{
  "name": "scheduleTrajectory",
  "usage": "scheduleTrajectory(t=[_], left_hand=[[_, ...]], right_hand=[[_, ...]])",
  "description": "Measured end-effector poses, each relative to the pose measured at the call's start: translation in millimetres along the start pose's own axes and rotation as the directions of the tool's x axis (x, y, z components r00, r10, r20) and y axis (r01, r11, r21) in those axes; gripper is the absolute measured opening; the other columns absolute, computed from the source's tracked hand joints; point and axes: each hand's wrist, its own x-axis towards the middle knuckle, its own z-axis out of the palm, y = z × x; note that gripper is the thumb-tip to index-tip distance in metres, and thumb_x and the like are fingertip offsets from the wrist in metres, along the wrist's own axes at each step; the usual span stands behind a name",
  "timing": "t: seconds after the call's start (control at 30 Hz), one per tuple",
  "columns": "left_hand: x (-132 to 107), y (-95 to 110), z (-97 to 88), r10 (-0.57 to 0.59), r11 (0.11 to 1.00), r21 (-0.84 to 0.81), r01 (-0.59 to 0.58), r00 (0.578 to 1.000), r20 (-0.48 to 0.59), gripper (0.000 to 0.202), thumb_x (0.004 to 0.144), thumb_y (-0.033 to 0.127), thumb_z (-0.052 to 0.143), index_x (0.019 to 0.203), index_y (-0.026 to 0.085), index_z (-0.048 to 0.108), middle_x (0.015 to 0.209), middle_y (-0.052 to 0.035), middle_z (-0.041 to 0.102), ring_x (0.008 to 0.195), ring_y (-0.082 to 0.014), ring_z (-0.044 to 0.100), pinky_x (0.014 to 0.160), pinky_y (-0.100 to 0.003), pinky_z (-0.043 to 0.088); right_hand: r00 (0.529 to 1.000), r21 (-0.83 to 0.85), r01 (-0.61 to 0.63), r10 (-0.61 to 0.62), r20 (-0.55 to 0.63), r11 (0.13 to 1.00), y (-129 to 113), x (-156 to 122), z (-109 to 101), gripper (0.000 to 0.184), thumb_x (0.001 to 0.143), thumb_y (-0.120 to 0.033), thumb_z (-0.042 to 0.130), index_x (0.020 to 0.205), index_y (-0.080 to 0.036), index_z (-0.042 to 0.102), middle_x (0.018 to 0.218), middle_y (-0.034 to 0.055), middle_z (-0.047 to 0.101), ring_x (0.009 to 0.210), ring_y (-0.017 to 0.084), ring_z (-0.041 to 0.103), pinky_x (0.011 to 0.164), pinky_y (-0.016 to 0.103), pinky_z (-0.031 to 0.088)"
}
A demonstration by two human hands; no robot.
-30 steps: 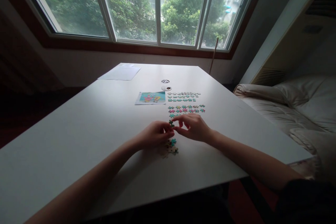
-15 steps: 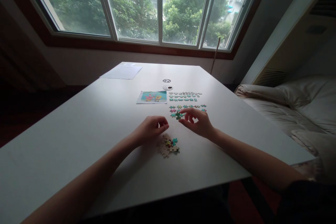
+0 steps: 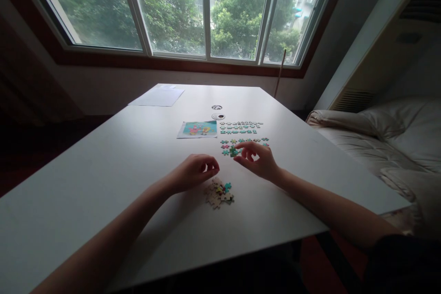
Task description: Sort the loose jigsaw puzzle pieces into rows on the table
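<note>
Between the thumb and forefinger of my right hand (image 3: 257, 158) is a dark green jigsaw puzzle piece (image 3: 233, 152), held upright over the near row of laid-out pieces. My left hand (image 3: 198, 171) is curled, thumb against fingertips, and no piece shows in it. Just in front of and below that hand lies a loose pile of puzzle pieces (image 3: 217, 197), mostly with their plain wooden backs up and a few coloured. Beyond my right hand, rows of turquoise and pink puzzle pieces (image 3: 241, 131) lie spaced out; my fingers hide part of the nearest rows.
A colourful cartoon picture sheet (image 3: 198, 129) lies left of the rows. Two small round items (image 3: 217, 116) sit behind it on the white table (image 3: 103, 183). Paper sheets (image 3: 156, 97) rest at the far left corner. A padded sofa (image 3: 379, 138) stands to the right.
The view has shifted slightly. My right hand still holds the green puzzle piece in almost the same place, and my left hand stays curled by the pile.
</note>
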Motion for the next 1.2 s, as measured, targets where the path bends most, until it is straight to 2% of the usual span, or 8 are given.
scheduleTrajectory(t=[0.17, 0.33, 0.43, 0.53, 0.67, 0.97, 1.1, 1.2], left_hand=[[-1, 5, -2.1, 0.029, 0.999, -0.022, -0.028, 0.997, 0.064, 0.02, 0.08, 0.029, 0.052, 0.082, 0.017, 0.068, 0.069, -0.002, 0.058, 0.056, -0.0099, 0.046, 0.055, -0.02, 0.038], [-4, 9, -4.3, 0.044, 0.998, -0.041, -0.039, 0.99, 0.138, 0.019, 0.077, 0.022, 0.052, 0.082, 0.019, 0.07, 0.072, -0.0023, 0.058, 0.057, -0.0099, 0.046, 0.055, -0.02, 0.038], [-5, 9, -5.1, 0.042, 0.999, -0.038, -0.036, 0.985, 0.166, 0.024, 0.074, 0.014, 0.049, 0.08, 0.02, 0.071, 0.075, -0.0021, 0.057, 0.059, -0.0102, 0.048, 0.056, -0.02, 0.039], [-5, 8, -5.6, 0.04, 0.999, -0.016, -0.037, 0.981, 0.191, 0.029, 0.071, 0.009, 0.047, 0.08, 0.022, 0.072, 0.078, -0.0019, 0.057, 0.061, -0.0104, 0.05, 0.058, -0.02, 0.039], [-3, 7, -5.4, 0.033, 0.999, 0.005, -0.034, 0.982, 0.187, 0.03, 0.072, 0.008, 0.047, 0.082, 0.022, 0.071, 0.08, -0.002, 0.057, 0.062, -0.0102, 0.051, 0.059, -0.02, 0.039], [-3, 7, -3.3, 0.036, 0.999, 0.026, -0.041, 0.986, 0.164, 0.028, 0.073, 0.009, 0.047, 0.085, 0.02, 0.07, 0.08, -0.003, 0.057, 0.061, -0.0105, 0.051, 0.059, -0.021, 0.04], [-3, 6, -3.2, 0.04, 0.998, 0.042, -0.047, 0.986, 0.162, 0.028, 0.074, 0.008, 0.047, 0.084, 0.02, 0.07, 0.08, -0.0028, 0.057, 0.062, -0.0102, 0.051, 0.059, -0.02, 0.04], [-3, 6, -2.5, 0.046, 0.996, 0.074, -0.057, 0.988, 0.149, 0.028, 0.075, 0.008, 0.047, 0.084, 0.021, 0.07, 0.082, -0.0026, 0.058, 0.065, -0.0103, 0.052, 0.06, -0.019, 0.04]], right_hand=[[0.994, -0.071, -0.093, 0.096, 0.042, 0.993, 14, 10, -10, 0.025, 0.076, -0.036, 0.062, 0.092, -0.016, 0.062, 0.065, -0.0013, 0.059, 0.048, 0.005, 0.047, 0.05, 0.019, 0.041], [0.954, -0.259, -0.292, 0.301, -0.006, 0.921, 61, 34, -39, 0.032, 0.075, -0.043, 0.06, 0.091, -0.015, 0.065, 0.069, 0.002, 0.063, 0.053, 0.009, 0.052, 0.054, 0.022, 0.043], [0.883, -0.398, -0.442, 0.467, -0.038, 0.804, 99, 43, -57, 0.034, 0.072, -0.044, 0.061, 0.091, -0.016, 0.067, 0.075, 0.0046, 0.066, 0.061, 0.012, 0.057, 0.063, 0.025, 0.044], [0.777, -0.477, -0.541, 0.629, 0.03, 0.692, 131, 42, -67, 0.033, 0.072, -0.041, 0.062, 0.092, -0.016, 0.069, 0.081, 0.0064, 0.067, 0.07, 0.014, 0.06, 0.066, 0.024, 0.042], [0.728, -0.492, -0.571, 0.682, 0.066, 0.657, 154, 35, -70, 0.034, 0.07, -0.04, 0.064, 0.093, -0.015, 0.07, 0.083, 0.0073, 0.068, 0.071, 0.015, 0.06, 0.064, 0.024, 0.041], [0.714, -0.506, -0.548, 0.688, 0.133, 0.666, 155, 37, -75, 0.033, 0.069, -0.037, 0.065, 0.095, -0.017, 0.07, 0.083, 0.0059, 0.068, 0.072, 0.015, 0.06, 0.065, 0.024, 0.041], [0.748, -0.507, -0.523, 0.655, 0.112, 0.685, 135, 39, -74, 0.032, 0.073, -0.034, 0.06, 0.097, -0.014, 0.068, 0.085, 0.0069, 0.068, 0.071, 0.014, 0.059, 0.066, 0.024, 0.041], [0.785, -0.473, -0.462, 0.594, 0.176, 0.75, 107, 34, -64, 0.027, 0.076, -0.034, 0.057, 0.093, -0.017, 0.068, 0.081, 0.0034, 0.067, 0.066, 0.011, 0.057, 0.063, 0.023, 0.041]])
